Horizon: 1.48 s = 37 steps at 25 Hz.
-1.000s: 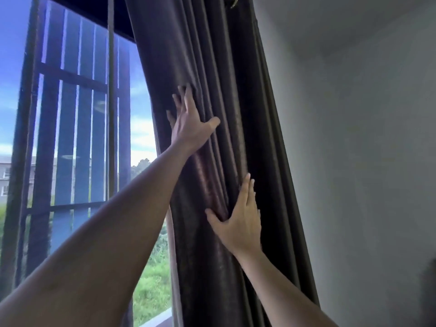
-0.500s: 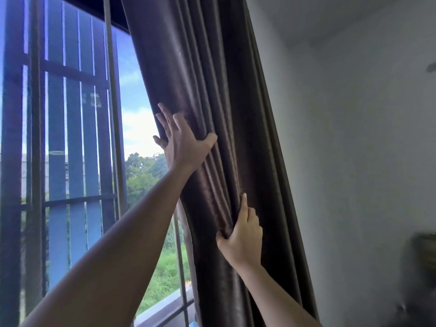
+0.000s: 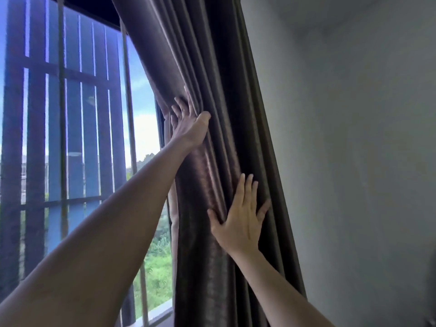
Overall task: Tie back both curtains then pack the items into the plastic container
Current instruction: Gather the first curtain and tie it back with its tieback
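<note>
While both arms reach up, the dark brown curtain (image 3: 212, 55) hangs bunched in long pleats at the right edge of the window (image 3: 144, 128), between the barred glass and the grey wall (image 3: 354, 138). The left hand (image 3: 188, 128) is the higher one. Its fingers (image 3: 180, 107) are tucked into the folds at the curtain's window-side edge and its thumb lies across the front. Whether they clutch the cloth or only press it, I cannot tell. The right hand (image 3: 240, 218) sits lower, flat on the pleats with its fingers spread and straight, holding nothing.

As I see it, the cloth is being gathered toward the wall and is not yet tied. No tie-back shows, nor the plastic container.

The main risk is the bundle springing loose. The fabric looks smooth and slippery, and a flat palm only pins it. If that hand lifts to fetch a tie, the pleats could fan back across the glass. A hard sideways pull so high up could also strain the hanging at the top, which is out of sight. Folds caught unevenly would leave a lopsided bunch to bind.
</note>
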Each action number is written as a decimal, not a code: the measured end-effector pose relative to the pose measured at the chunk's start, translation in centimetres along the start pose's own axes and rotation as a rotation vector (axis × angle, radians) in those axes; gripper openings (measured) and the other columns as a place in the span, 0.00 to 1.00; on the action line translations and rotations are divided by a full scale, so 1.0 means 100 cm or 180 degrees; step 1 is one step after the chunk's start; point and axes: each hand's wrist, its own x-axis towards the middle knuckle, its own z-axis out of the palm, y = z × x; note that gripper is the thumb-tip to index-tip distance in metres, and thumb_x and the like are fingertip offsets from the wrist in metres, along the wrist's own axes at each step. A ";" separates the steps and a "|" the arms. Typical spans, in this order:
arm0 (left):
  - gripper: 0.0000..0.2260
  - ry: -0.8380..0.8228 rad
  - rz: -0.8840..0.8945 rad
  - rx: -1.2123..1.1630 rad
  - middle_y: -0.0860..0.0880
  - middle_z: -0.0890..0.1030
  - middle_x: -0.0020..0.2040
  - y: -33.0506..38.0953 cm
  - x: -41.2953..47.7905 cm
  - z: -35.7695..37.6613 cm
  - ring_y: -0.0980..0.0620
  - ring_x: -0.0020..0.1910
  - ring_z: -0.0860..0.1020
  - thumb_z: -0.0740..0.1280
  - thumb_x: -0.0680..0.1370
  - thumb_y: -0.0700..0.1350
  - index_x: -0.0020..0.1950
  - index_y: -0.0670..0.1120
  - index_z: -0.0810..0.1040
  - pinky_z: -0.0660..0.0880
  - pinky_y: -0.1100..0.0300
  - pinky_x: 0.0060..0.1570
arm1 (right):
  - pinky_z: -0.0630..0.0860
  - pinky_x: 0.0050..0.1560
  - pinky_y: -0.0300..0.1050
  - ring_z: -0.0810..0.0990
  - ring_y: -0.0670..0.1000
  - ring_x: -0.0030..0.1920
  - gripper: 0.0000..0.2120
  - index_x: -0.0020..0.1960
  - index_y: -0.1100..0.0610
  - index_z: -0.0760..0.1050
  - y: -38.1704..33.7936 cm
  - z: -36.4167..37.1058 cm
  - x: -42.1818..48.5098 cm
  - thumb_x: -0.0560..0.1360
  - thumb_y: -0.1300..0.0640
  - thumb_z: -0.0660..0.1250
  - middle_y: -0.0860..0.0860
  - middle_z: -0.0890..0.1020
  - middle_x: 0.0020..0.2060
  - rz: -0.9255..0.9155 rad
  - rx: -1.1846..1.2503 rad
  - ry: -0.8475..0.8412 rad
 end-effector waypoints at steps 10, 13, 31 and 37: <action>0.30 -0.0103 -0.0082 0.0164 0.43 0.33 0.76 0.030 0.051 0.114 0.43 0.75 0.34 0.48 0.79 0.48 0.76 0.47 0.36 0.35 0.49 0.74 | 0.29 0.68 0.56 0.37 0.55 0.76 0.49 0.76 0.56 0.34 0.122 -0.005 0.074 0.72 0.42 0.65 0.56 0.39 0.77 0.0043 -0.0245 -0.0188; 0.30 -0.0127 -0.0125 0.0213 0.42 0.33 0.76 0.032 0.063 0.139 0.42 0.75 0.34 0.48 0.79 0.47 0.76 0.47 0.36 0.35 0.49 0.73 | 0.30 0.68 0.55 0.36 0.55 0.76 0.49 0.75 0.57 0.32 0.147 -0.001 0.088 0.73 0.43 0.64 0.55 0.38 0.77 0.0149 -0.0098 -0.0352; 0.34 -0.0085 -0.0044 -0.0029 0.45 0.37 0.77 0.032 0.046 0.200 0.46 0.75 0.34 0.55 0.77 0.46 0.77 0.47 0.37 0.37 0.51 0.73 | 0.74 0.65 0.51 0.75 0.50 0.61 0.35 0.74 0.52 0.59 0.218 0.016 0.093 0.70 0.60 0.69 0.50 0.74 0.62 0.0051 0.1575 -0.0892; 0.37 0.0044 -0.0168 0.0009 0.48 0.38 0.78 0.002 -0.031 0.213 0.51 0.75 0.35 0.57 0.76 0.44 0.77 0.46 0.36 0.35 0.56 0.70 | 0.68 0.68 0.45 0.71 0.48 0.66 0.43 0.76 0.48 0.48 0.209 0.029 0.043 0.71 0.59 0.70 0.48 0.68 0.69 0.0195 0.1794 -0.1245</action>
